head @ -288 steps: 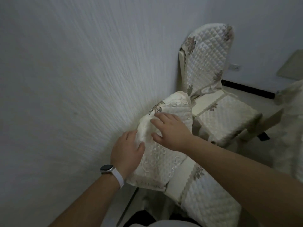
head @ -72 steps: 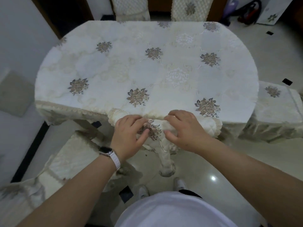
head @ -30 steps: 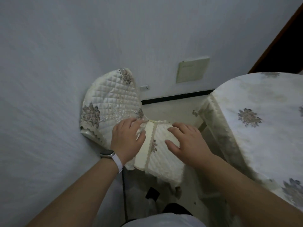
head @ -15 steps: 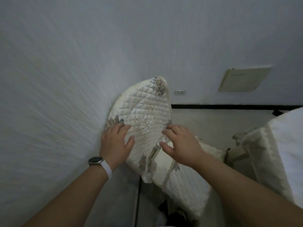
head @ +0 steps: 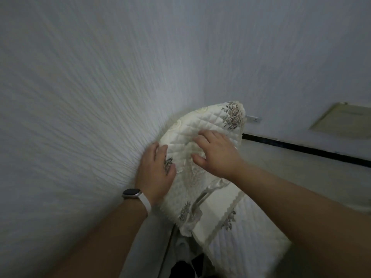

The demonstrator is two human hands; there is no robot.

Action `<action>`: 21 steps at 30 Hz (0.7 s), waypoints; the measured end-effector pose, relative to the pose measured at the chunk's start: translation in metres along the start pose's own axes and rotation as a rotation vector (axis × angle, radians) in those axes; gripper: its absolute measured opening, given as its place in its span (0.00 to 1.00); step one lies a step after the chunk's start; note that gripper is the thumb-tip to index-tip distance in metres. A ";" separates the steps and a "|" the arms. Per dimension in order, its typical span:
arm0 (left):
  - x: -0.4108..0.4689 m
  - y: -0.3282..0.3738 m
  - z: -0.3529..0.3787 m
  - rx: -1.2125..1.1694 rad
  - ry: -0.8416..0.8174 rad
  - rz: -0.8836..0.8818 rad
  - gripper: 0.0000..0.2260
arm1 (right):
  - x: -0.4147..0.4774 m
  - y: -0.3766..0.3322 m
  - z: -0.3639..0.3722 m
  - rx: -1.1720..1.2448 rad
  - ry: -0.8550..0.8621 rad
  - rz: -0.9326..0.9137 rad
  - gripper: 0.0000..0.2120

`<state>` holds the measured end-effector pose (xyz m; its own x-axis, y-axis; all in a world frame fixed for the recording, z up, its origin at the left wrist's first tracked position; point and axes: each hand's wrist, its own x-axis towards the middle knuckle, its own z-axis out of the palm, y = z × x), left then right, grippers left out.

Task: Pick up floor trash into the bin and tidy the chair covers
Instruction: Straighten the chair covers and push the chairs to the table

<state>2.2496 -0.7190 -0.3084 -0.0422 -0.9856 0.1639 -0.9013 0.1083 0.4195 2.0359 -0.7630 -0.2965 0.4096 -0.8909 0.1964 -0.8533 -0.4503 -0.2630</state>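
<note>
Head view.
- Surface/room: ribbed white wall [head: 80,97] fills the left and top. Pale floor [head: 291,173] at right, with a black skirting strip [head: 301,147] along the far wall. A small wall socket [head: 254,118] sits just beside the top of the chair. A beige wall panel [head: 345,121] is at far right; the marks on it are too blurred to read.
- Task item: the chair back cover [head: 202,121], cream quilted fabric with floral motifs, is on the chair back, which stands close against the ribbed wall. The matching seat cover [head: 247,237] lies below it, with lace trim across it. A ribbon tie [head: 202,197] hangs at the back cover's lower edge.
- Left hand [head: 155,171]: at the cover's wall-side edge, thumb on the front face and fingers wrapped behind the edge, gripping the cover. A watch [head: 131,193] with a white band is on that wrist.
- Right hand [head: 217,155]: palm down on the cover's front, fingers spread and lightly bent, thumb apart, pressing the fabric.
</note>
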 end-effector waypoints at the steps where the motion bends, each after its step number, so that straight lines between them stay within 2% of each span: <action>1: 0.002 -0.002 0.004 -0.011 0.014 0.000 0.25 | 0.011 0.001 0.002 -0.011 0.015 -0.025 0.25; 5: 0.005 -0.009 0.021 0.032 0.121 0.082 0.22 | 0.053 0.007 0.012 -0.029 -0.026 -0.095 0.28; 8: 0.004 -0.013 0.028 0.054 0.182 0.144 0.25 | 0.073 0.017 0.021 -0.029 -0.090 -0.058 0.32; 12: 0.009 -0.014 0.031 0.064 0.236 0.187 0.25 | 0.090 0.031 0.019 -0.069 -0.095 -0.125 0.33; 17: 0.025 -0.008 0.036 0.037 0.236 0.208 0.22 | 0.097 0.050 0.017 -0.060 -0.035 -0.122 0.34; 21: 0.043 -0.002 0.039 -0.003 0.230 0.223 0.24 | 0.104 0.064 0.014 -0.057 -0.012 -0.091 0.34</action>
<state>2.2328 -0.7670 -0.3367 -0.1395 -0.8825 0.4491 -0.8797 0.3187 0.3530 2.0286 -0.8850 -0.3062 0.4894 -0.8475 0.2058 -0.8294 -0.5252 -0.1904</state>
